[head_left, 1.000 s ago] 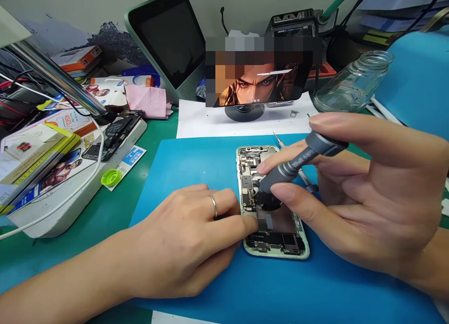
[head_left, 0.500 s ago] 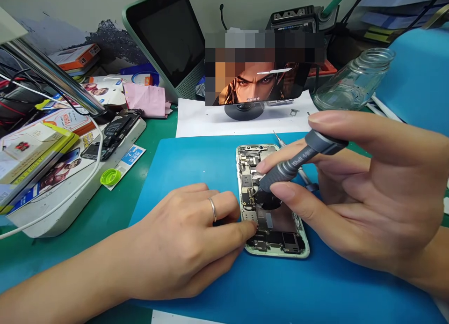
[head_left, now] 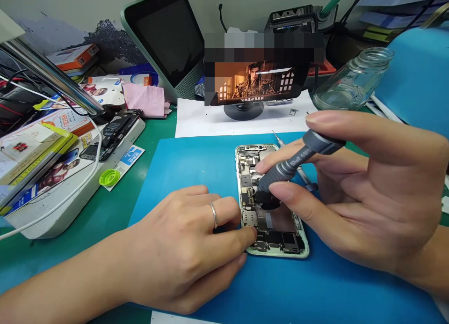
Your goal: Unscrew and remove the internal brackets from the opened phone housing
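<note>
An opened phone [head_left: 277,230] with its circuit boards bare lies on a blue mat [head_left: 196,165]. My right hand [head_left: 365,193] is closed on a grey screwdriver [head_left: 298,162]. The forefinger rests on its cap, and the tip points down into the phone's upper middle. My left hand [head_left: 182,249], with a ring on one finger, lies on the mat at the phone's left edge. Its fingertips press against the phone's lower left side. A second small screwdriver [head_left: 278,139] lies past the phone's top.
A small phone on a stand [head_left: 252,87] plays video behind the mat. A glass jar [head_left: 351,83] lies at the right. A dark screen [head_left: 164,38] leans at the back. Boxes, cables and phone parts [head_left: 108,134] crowd the left. A green cap [head_left: 109,177] lies nearby.
The video picture on the small phone has changed. My left hand has slid slightly down along the phone's edge. The right hand and screwdriver have hardly moved.
</note>
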A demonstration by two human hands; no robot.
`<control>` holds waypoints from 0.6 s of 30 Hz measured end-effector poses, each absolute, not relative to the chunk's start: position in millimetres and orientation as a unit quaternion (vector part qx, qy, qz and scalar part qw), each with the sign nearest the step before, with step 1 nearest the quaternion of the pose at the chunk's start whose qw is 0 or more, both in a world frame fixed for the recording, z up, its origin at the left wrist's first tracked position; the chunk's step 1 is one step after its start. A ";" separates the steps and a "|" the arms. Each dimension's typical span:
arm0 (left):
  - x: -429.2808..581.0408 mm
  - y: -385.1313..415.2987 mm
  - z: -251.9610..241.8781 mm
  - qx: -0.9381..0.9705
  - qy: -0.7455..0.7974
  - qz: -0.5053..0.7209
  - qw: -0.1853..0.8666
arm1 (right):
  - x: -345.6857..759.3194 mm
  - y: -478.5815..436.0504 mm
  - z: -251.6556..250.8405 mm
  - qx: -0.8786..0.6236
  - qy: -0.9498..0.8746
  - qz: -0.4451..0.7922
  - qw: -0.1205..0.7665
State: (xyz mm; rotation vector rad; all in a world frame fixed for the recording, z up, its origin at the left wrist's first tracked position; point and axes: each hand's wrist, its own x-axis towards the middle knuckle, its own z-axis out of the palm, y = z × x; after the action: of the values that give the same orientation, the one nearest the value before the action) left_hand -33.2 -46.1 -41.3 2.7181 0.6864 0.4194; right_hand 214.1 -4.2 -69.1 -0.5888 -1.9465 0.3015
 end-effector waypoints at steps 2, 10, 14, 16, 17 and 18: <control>-32.8 -46.0 -41.2 0.948 0.236 0.149 0.150 | 213.8 -3.4 -69.6 -0.245 -0.812 0.127 0.515; -30.4 -50.2 -46.8 0.894 0.342 0.242 0.159 | 210.7 -12.6 -69.1 -0.299 -0.788 0.178 0.508; -28.3 -48.3 -50.1 0.855 0.399 0.279 0.181 | 210.0 -12.5 -66.9 -0.258 -0.781 0.210 0.529; -26.5 -47.5 -51.3 0.859 0.392 0.274 0.183 | 210.0 -12.3 -63.1 -0.259 -0.780 0.225 0.524; -25.5 -47.5 -52.0 0.862 0.387 0.272 0.182 | 210.0 -12.3 -60.6 -0.248 -0.785 0.222 0.523; -24.4 -47.7 -52.7 0.865 0.383 0.269 0.183 | 209.9 -12.4 -57.9 -0.228 -0.793 0.216 0.522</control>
State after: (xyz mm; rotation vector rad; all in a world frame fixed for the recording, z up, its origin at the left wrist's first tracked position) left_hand -24.4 -47.7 -52.7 2.4397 1.0820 0.7581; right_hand 209.9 -12.4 -57.9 -0.5473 -1.8994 0.5165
